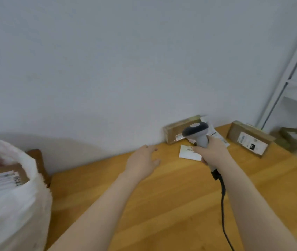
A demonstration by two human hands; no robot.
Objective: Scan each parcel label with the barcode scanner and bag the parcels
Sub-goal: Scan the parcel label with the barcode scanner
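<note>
My right hand [214, 151] grips the barcode scanner [195, 132] before the wall-side parcel [174, 130]; my left hand [142, 160], fingers relaxed, is left of it.

- The wooden table [162, 205] shows bare wood across its near and middle stretch, a broad lane between the two forearms.
- A bulging white bag [17, 205] stands at the left edge, with a dark wooden post [37, 160] just behind it.
- The wall closes the far side. A brown parcel [173, 132] sits against it, and a white slip [186, 153] lies flat just in front.
- The right hand [213, 151] grips the scanner [198, 134] in front of that parcel, blocking it from the near right.
- The black cable [222, 205] trails toward the near edge (a line to snag on).
- The left hand [142, 160] hovers left of the slip, fingers spread. Bare wood lies between it and the bag.
- A second parcel [249, 138] lies far right, with a gap of bare wood before the first.
- A white shelf frame [289, 78] rises beyond the far right corner.
</note>
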